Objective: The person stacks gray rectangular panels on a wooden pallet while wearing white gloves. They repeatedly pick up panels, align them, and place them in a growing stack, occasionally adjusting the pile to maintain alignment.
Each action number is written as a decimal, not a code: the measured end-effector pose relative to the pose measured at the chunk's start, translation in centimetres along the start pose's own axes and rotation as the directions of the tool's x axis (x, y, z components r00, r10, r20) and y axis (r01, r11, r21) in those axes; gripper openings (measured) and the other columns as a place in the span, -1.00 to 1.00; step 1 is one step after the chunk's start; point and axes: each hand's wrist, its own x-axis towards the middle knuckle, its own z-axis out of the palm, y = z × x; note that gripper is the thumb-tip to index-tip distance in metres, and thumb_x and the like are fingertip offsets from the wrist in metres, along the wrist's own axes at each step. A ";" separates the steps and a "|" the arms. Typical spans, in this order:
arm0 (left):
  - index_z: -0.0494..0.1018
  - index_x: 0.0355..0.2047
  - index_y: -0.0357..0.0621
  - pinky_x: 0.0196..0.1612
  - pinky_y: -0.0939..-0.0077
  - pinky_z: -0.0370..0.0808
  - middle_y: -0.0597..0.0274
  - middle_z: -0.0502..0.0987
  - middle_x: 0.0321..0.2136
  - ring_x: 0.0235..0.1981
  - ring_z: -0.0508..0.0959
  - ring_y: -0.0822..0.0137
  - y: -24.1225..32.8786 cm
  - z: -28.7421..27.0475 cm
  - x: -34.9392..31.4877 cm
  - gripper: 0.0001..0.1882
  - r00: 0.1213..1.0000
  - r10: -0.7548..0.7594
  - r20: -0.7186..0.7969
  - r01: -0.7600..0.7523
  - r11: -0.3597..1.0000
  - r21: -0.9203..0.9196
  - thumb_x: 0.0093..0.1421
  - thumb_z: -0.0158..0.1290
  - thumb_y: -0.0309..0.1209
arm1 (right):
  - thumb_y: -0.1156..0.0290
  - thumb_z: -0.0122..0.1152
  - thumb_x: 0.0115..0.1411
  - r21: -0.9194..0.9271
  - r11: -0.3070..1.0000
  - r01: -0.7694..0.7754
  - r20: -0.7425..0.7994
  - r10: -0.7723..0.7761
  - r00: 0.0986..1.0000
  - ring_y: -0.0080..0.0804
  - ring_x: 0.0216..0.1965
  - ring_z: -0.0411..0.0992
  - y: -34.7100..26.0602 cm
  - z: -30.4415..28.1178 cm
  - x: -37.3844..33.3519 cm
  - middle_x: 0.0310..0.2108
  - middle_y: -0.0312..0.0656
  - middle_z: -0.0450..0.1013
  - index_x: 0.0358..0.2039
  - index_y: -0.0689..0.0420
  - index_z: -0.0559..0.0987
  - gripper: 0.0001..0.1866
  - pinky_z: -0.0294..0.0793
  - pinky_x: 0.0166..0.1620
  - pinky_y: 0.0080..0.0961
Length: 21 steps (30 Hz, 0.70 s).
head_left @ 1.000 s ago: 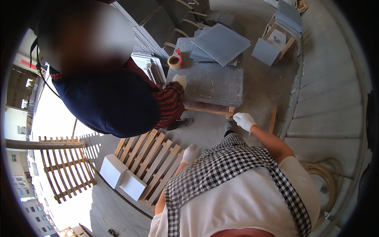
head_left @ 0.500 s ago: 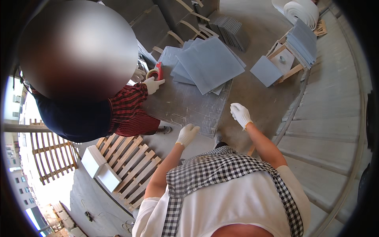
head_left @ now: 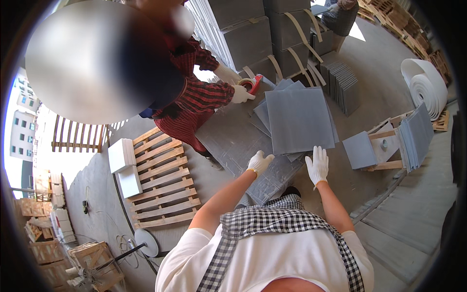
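Head view: both gloved hands, left [head_left: 259, 162] and right [head_left: 317, 164], hover empty and spread at the grey tile's [head_left: 299, 119] near edge

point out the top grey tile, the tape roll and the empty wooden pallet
top grey tile [head_left: 297, 119], head view, middle of its flat face
tape roll [head_left: 249, 84], head view, on the red roll in the other person's gloved hand
wooden pallet [head_left: 163, 180], head view, on a middle slat
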 end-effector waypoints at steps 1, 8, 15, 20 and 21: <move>0.28 0.22 -0.44 0.14 0.16 0.47 -0.38 0.46 0.10 0.14 0.49 -0.22 1.6 0.3 0.0 -0.13 0.999 -0.032 -0.026 0.032 0.999 -0.015 0.21 0.09 0.14 | -0.04 0.05 0.34 -0.049 0.999 0.007 0.042 -0.005 0.999 0.12 0.39 0.06 1.1 0.1 2.6 0.36 0.09 0.19 0.34 0.22 0.26 -0.26 0.06 0.37 0.07; 0.46 -0.04 -0.40 -0.40 0.32 0.58 -0.11 0.61 -0.28 -0.39 0.67 0.16 6.8 1.4 0.6 -0.43 0.937 -0.326 0.128 0.346 0.810 -0.474 0.32 0.03 -0.02 | -0.16 -0.02 0.33 -0.127 0.978 0.163 0.000 -0.164 0.986 0.05 0.42 0.02 2.0 4.2 21.7 0.40 0.06 0.12 0.36 0.24 0.22 -0.18 -0.11 0.41 0.08; 0.43 -0.26 -0.22 -0.66 0.51 0.24 0.29 0.30 -0.59 -0.69 0.25 0.47 9.7 2.7 0.2 -0.70 0.859 -0.506 0.076 0.376 0.523 -0.765 0.41 -0.04 -0.19 | -0.15 0.04 0.30 0.024 0.872 0.488 0.034 -0.489 0.872 -0.02 0.39 0.08 -8.2 6.8 31.4 0.37 0.02 0.17 0.33 0.23 0.28 -0.19 -0.05 0.38 0.10; 0.53 -0.14 -0.30 -0.39 0.33 0.63 -0.04 0.60 -0.43 -0.49 0.64 0.16 6.6 4.6 1.7 -0.31 0.814 -0.569 0.115 0.394 0.395 -0.830 0.40 -0.21 0.18 | -0.12 0.14 0.20 0.191 0.710 0.678 0.060 -0.697 0.714 -0.02 0.32 0.12 -11.4 3.7 23.3 0.29 0.05 0.24 0.27 0.24 0.34 -0.19 -0.03 0.35 0.11; 0.53 -0.14 -0.32 -0.39 0.31 0.64 -0.05 0.60 -0.45 -0.50 0.64 0.13 6.1 4.4 1.8 -0.24 0.838 -0.534 0.115 0.359 0.380 -0.853 0.38 -0.25 0.23 | -0.12 0.16 0.19 0.203 0.685 0.699 0.071 -0.723 0.688 -0.01 0.32 0.14 -11.1 3.2 20.6 0.29 0.03 0.25 0.27 0.22 0.35 -0.20 -0.01 0.34 0.11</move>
